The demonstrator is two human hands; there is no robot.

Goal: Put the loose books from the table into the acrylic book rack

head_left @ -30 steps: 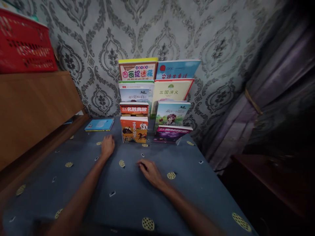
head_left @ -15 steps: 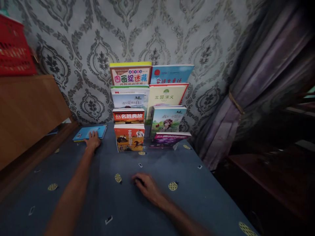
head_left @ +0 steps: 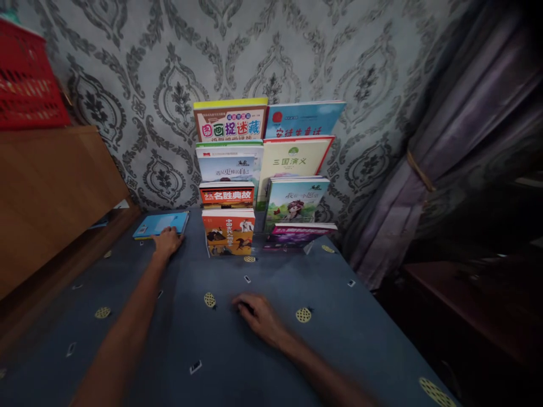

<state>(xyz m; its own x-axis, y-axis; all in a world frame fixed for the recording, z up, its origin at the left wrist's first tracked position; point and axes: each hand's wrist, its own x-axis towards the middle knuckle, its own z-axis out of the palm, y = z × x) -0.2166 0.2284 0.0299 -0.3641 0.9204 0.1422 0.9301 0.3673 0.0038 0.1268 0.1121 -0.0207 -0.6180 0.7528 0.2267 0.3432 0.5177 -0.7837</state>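
My left hand (head_left: 168,243) reaches to the table's back left, touching the near right edge of a light blue book (head_left: 158,223). Its fingers are bent and apart; their tips are partly hidden. A yellow edge shows under the blue book. Over the middle of the table, my right hand (head_left: 257,316) is loosely curled with a gap between thumb and forefinger, holding nothing visible. Beyond it stands a tiered rack of books in two columns, with an orange book (head_left: 229,233) at the front left and a purple book (head_left: 297,234) at the front right.
The rack's back row holds a yellow-topped book (head_left: 231,120) and a blue book (head_left: 303,117) against patterned wallpaper. A wooden cabinet (head_left: 55,198) with a red basket (head_left: 31,79) on it borders the left. A tied curtain (head_left: 394,220) hangs at the right. The table (head_left: 237,367) has a dark blue cover.
My left hand has slid slightly right and nearer, from on top of the blue book to its near right edge. My right hand has barely moved. The view has shifted a little.
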